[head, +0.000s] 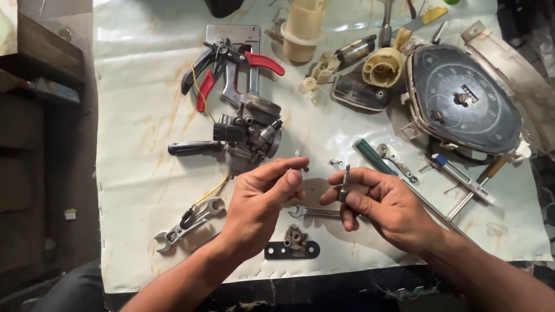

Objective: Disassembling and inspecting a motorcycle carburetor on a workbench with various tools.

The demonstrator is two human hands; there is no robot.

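Note:
My left hand (263,199) pinches a tiny metal part (299,167) between thumb and fingertips, just below a grey carburetor (251,136) lying on the white sheet (139,144). Upright in the fingers of my right hand (381,205) is a small metal pin-like part (344,184). The two hands are close together above a small open-end wrench (312,212) and a black bracket with a metal piece (292,248).
Red-handled pliers (231,66) and a metal plate lie beyond the carburetor. A speedometer cluster (462,101) sits at right, with a green-handled screwdriver (373,156), other screwdrivers, cream plastic parts (303,32) and combination wrenches (188,225) around. A dark shelf (40,63) stands at left.

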